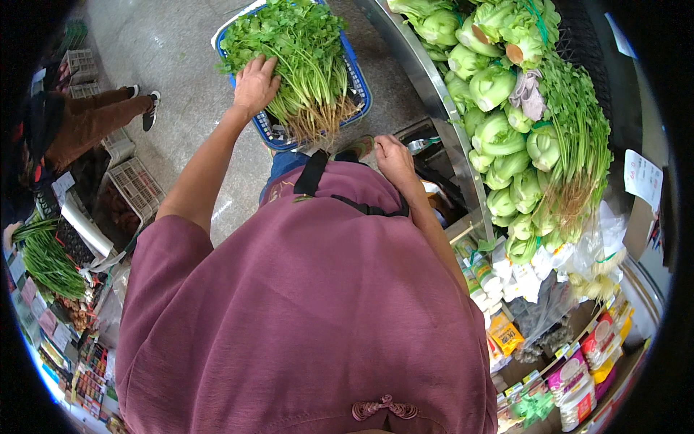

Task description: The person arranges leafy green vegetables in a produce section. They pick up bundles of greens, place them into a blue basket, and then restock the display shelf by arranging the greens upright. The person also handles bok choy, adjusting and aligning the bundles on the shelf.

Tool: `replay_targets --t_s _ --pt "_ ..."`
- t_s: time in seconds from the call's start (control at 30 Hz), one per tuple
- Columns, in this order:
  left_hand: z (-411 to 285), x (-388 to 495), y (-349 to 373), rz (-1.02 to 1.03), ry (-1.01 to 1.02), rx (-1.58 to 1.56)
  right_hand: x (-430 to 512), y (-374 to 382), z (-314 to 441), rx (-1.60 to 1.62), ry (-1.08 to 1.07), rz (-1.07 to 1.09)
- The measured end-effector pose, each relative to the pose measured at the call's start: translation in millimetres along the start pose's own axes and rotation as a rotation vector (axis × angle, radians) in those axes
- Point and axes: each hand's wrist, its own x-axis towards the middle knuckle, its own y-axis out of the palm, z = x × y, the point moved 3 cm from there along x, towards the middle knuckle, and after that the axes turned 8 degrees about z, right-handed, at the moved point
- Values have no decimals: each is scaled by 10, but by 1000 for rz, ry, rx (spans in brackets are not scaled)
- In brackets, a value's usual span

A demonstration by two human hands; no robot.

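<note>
My left hand [256, 87] lies on a heap of leafy greens with thin pale stems and brown roots [295, 70], probably coriander or Chinese celery. Its fingers are slightly spread over the leaves and stems. A blue plastic basket [359, 76] on the floor before me holds the heap, the roots towards me. My right hand [394, 156] is low beside my waist, between the basket and the metal edge of a vegetable stand [434, 78]. Its fingers are curled in, and nothing shows in them.
Lettuce heads [493, 87], a grey-mauve cloth [527, 93] and more rooted greens [577, 125] fill the stand on the right. Packaged goods [569, 374] stand below. At left are a person's legs [100, 116], plastic crates [135, 187] and long thin greens [51, 263].
</note>
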Motion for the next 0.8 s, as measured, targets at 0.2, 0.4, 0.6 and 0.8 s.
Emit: replay_targets --t_s 0.2,0.4,0.6,0.8 --pt "60 -90 -21 -4 5 -44 -71 5 -90 25 14 -42" --pt "12 -251 -122 -93 67 -76 -93 45 -156 26 3 -60" --pt "-200 -532 -144 -208 87 -2 -89 45 -147 25 28 -32" --pt "-206 -736 14 -127 58 25 -84 41 -121 21 46 -5"
